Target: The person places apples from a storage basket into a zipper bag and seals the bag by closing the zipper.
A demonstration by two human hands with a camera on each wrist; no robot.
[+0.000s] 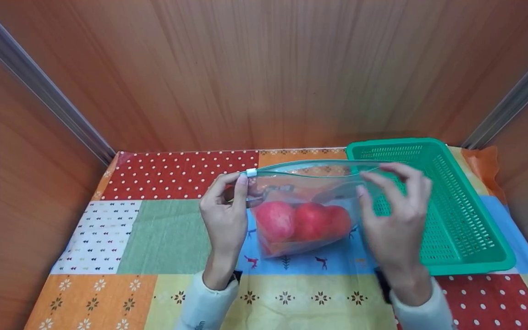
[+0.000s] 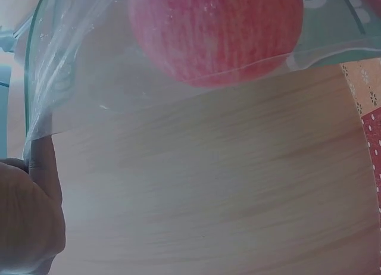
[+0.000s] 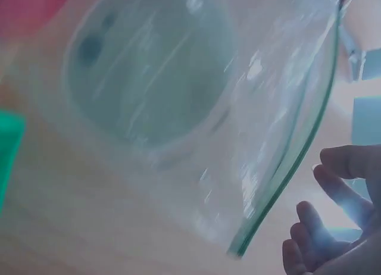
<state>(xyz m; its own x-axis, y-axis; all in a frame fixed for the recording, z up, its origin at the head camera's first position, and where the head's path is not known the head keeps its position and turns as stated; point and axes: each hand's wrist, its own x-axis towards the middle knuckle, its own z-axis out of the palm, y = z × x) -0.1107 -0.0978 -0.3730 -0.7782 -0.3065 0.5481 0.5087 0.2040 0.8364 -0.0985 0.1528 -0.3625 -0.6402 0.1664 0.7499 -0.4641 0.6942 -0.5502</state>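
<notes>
A clear zip bag with a green-edged mouth hangs above the table, holding red apples. At its upper left corner, my left hand pinches the edge beside the white slider. The mouth gapes to the right of the slider. My right hand is at the bag's right end with fingers spread and bent. In the right wrist view, that hand appears apart from the bag's green zip edge. The left wrist view shows one streaked apple close up through the plastic.
A green plastic basket with perforated sides stands on the right, partly behind the right hand. A patchwork tablecloth covers the table. Wood-look panels rise at the back and both sides.
</notes>
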